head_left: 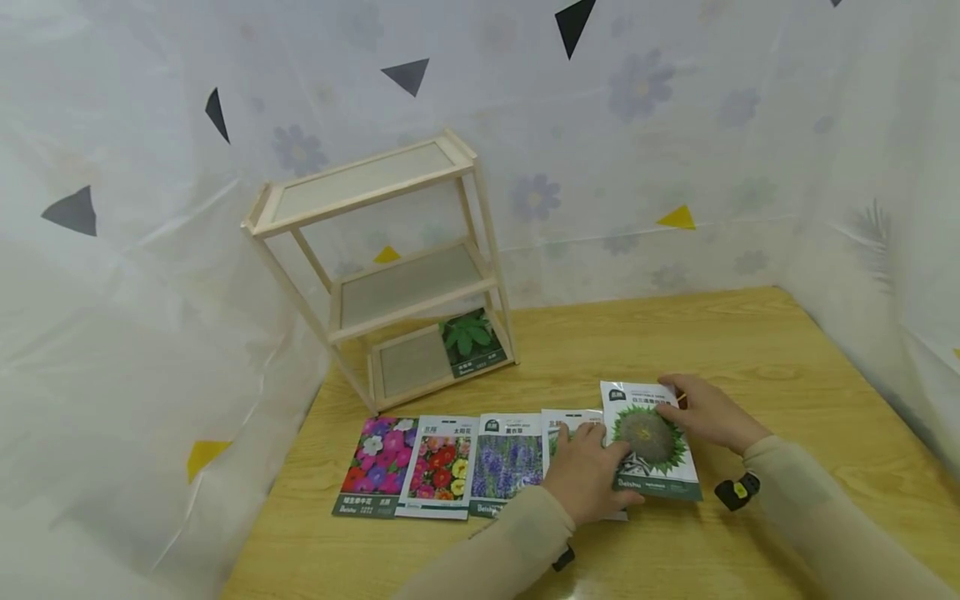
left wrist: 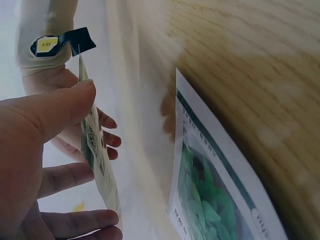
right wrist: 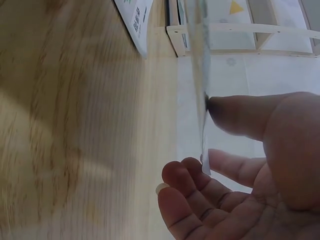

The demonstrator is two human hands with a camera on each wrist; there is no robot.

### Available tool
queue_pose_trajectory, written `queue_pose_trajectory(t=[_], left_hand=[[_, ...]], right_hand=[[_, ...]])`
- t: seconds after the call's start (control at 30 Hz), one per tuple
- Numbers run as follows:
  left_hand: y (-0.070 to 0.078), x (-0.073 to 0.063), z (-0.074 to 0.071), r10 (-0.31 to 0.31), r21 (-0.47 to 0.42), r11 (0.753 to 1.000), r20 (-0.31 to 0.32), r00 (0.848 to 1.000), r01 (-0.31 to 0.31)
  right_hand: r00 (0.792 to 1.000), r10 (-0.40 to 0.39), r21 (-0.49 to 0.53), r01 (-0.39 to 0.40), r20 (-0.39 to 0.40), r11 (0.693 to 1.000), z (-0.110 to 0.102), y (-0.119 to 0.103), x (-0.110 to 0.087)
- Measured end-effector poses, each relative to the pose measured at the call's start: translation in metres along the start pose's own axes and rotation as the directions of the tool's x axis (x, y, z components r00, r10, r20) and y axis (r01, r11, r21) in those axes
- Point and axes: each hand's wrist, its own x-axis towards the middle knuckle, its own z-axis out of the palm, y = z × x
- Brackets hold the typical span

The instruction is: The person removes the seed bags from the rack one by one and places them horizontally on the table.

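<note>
A seed packet with a large round green-fringed flower head is held tilted above the table's right part. My right hand pinches its upper right edge, thumb on the printed face and fingers beneath. At its left edge, my left hand grips with thumb and fingertips. Seen edge-on in the left wrist view, the same packet shows printing on its back. Below the left hand lies a green-leaf packet, partly covered in the head view. Beside it lie a lavender packet, a red-and-yellow flower packet and a pink-purple flower packet.
A three-tier wooden rack stands behind the row of packets at the left. On its bottom shelf, at the right, rests a dark green leaf packet. The wooden table extends to a patterned curtain behind.
</note>
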Motion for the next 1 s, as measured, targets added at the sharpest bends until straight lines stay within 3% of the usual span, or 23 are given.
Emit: queue_pose_trajectory(t=[0.27,0.5,0.73,1.0], left_hand=[[0.008,0.003,0.004,0.002,-0.011,1.000,0.081,0.997,-0.001],[0.015,0.008,0.011,0.005,0.054,0.998,0.099,0.995,-0.010],[0.020,0.011,0.018,0.000,0.079,0.997,0.131,0.991,-0.010],[0.023,0.012,0.021,-0.002,0.110,0.994,0.144,0.990,-0.014]], right_hand=[[1.000,-0.002,-0.016,0.003,0.024,1.000,0.003,0.005,-0.001],[0.997,0.029,-0.063,-0.024,0.066,0.998,0.007,0.012,0.000],[0.993,0.058,-0.038,-0.055,0.100,0.998,0.009,0.012,-0.001],[0.993,0.045,-0.102,-0.034,0.107,0.994,0.012,0.011,-0.001]])
